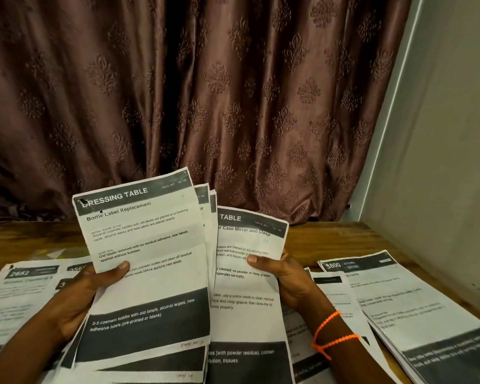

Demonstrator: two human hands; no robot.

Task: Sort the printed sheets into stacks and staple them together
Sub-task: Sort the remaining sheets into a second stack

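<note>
While the sorting looks well under way, nothing here appears stapled yet, and I see no stapler anywhere on the table. The person holds up a fanned bundle of white printed sheets with dark grey header and footer bands (150, 273), lifted above the near middle of the table. The front page reads "Dressing Table – Bottle Label Replacement"; a few more page edges peek out behind it. The left hand (78, 297) grips that front part, thumb pressed on the page face, fingers hidden behind. The right hand (283, 275), with an orange beaded thread bracelet (333, 332) at the wrist, pinches another white dressing-table sheet about a case mirror and clasp (247, 286), drawing it off to the right of the fan.

Around them, the brown wooden table (330, 234) carries the rest: a loose spread of similar sheets on the left with numbered headers (20, 295), and on the right a neater pile of white pages headed "Kitchen" (399, 306). So at least one category seems gathered; the dressing-table pages are my guess for the current batch, and squaring and stapling all remain.

There are no trays, boxes or other containers in sight; the piles lie straight on the wood. Behind hangs a brown patterned curtain (205, 92), with a pale wall (441, 134) on the right.
</note>
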